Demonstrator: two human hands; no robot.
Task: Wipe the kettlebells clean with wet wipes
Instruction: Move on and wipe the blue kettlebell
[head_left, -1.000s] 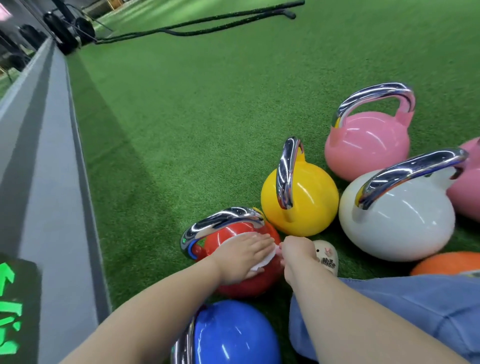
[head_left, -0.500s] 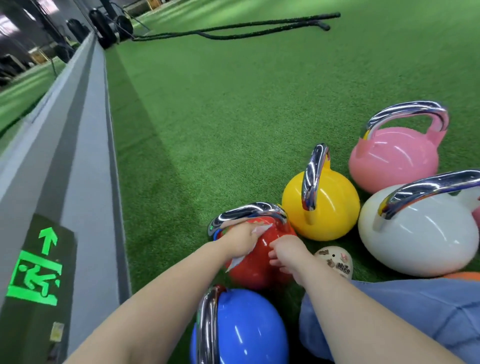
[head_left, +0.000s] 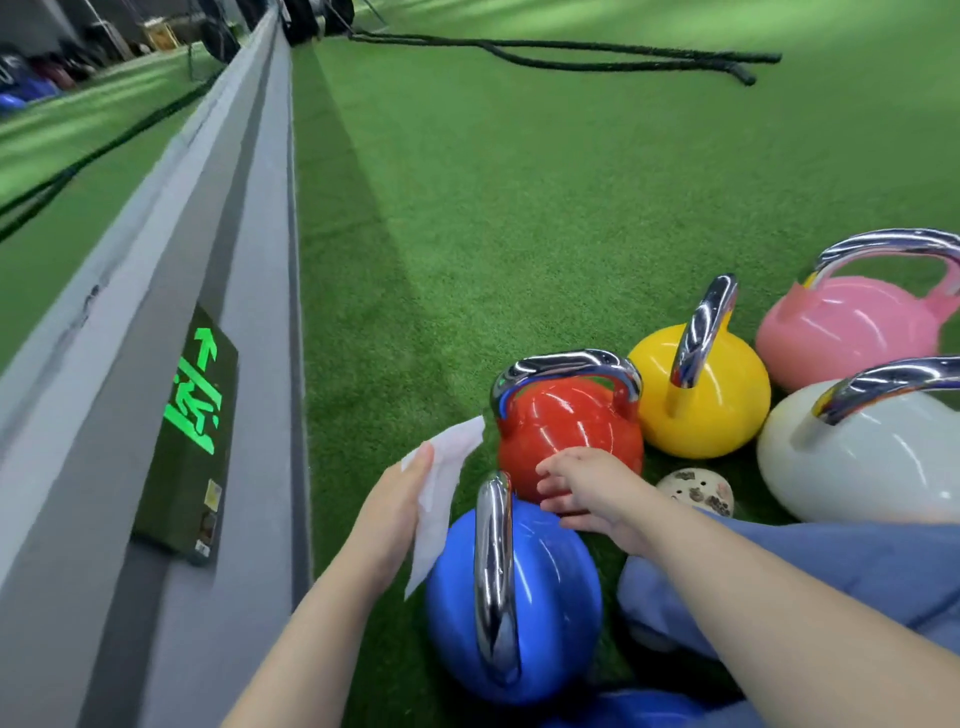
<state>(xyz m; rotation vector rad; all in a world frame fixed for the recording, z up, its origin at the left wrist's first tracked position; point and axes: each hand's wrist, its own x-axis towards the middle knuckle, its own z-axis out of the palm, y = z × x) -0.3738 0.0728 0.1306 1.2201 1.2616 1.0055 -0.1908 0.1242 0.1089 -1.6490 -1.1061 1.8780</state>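
The left hand holds a white wet wipe. The thumb lies on top of the wipe and presses it to the palm; the other fingers are hidden under the wipe. The wipe sticks out past the thumb tip and hangs down below the hand. It is up in the air, just to the left of the red kettlebell, and it touches no ball.

The right hand rests on the front of the red kettlebell. Its fingers are spread a little and bent softly, with the tips against the red ball, low down. They do not wrap around anything.

The blue kettlebell sits right under both hands, with its shiny handle pointing up between them. The yellow kettlebell is just past the right fingers, touching the red one. The white kettlebell and the pink kettlebell are farther to the right. A small speckled ball lies beside the right wrist.

All of them sit on green grass carpet. A gray wall with a glowing green sign runs along the left, beside the left hand. Blue cloth covers the person's leg under the right arm.
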